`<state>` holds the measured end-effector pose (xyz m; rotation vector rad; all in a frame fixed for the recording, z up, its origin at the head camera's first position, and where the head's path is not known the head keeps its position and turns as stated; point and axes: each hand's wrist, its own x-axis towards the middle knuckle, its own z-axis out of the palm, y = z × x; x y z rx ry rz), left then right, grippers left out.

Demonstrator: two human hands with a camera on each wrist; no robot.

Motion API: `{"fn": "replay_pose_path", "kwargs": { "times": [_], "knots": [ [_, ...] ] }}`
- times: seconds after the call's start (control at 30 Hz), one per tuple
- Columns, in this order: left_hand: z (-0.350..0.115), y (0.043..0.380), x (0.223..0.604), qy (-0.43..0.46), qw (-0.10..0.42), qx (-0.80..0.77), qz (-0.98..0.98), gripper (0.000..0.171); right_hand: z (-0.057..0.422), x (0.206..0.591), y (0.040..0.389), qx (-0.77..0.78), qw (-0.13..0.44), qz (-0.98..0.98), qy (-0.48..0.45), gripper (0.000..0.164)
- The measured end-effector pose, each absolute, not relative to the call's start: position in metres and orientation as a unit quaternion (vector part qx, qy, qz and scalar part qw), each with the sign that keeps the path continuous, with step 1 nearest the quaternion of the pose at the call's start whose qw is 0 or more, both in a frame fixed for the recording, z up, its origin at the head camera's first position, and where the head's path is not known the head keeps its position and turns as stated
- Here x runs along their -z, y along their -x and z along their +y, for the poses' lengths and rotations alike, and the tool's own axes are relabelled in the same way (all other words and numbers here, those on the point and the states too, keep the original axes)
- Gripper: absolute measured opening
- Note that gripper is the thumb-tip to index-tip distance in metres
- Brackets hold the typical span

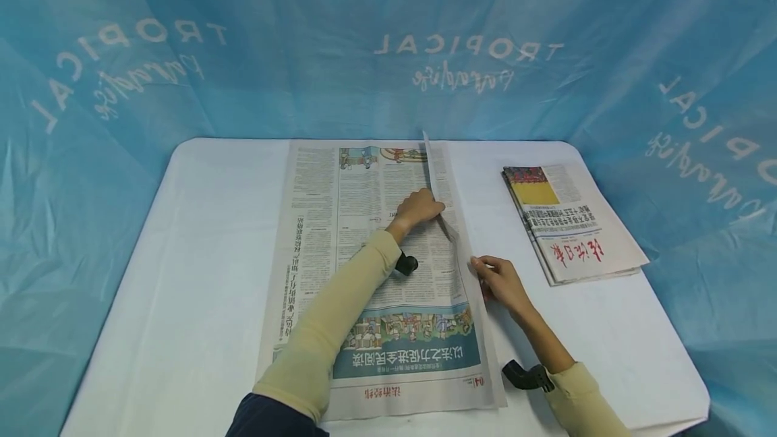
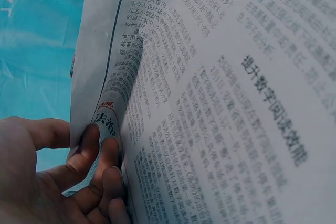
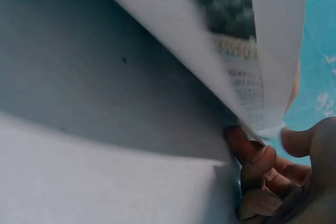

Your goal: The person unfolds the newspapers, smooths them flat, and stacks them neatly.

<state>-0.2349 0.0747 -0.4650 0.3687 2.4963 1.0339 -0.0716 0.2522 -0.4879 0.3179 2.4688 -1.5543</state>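
An open newspaper (image 1: 388, 268) lies spread on the white table, its print upside down in the head view. Reaching across it, my left hand (image 1: 419, 208) pinches the edge of a page that stands partly lifted near the right side. The left wrist view shows the thumb and fingers (image 2: 86, 140) on either side of that page edge. My right hand (image 1: 500, 282) holds the newspaper's right edge lower down. In the right wrist view, the sheet's edge (image 3: 247, 121) runs between thumb and curled fingers, raised off the table.
A folded stack of newspapers (image 1: 573, 221) lies on the white table (image 1: 200, 248) at the right. Blue curtains with lettering (image 1: 340, 19) hang behind and beside the table. A black wrist mount (image 1: 527, 376) sits on the right forearm.
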Motion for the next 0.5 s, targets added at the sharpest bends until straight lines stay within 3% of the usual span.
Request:
{"fn": "replay_pose_path", "kwargs": {
  "times": [0.2,0.5],
  "knots": [
    [0.075,0.235,0.466,-0.129,0.198,-0.357,0.904,0.037,0.250,0.490,0.084,0.491,0.090,0.860,-0.106,0.030],
    [0.068,0.233,0.465,-0.158,0.197,-0.376,0.891,0.039,0.252,0.495,0.091,0.459,0.081,0.880,-0.094,0.023]
  ]
}}
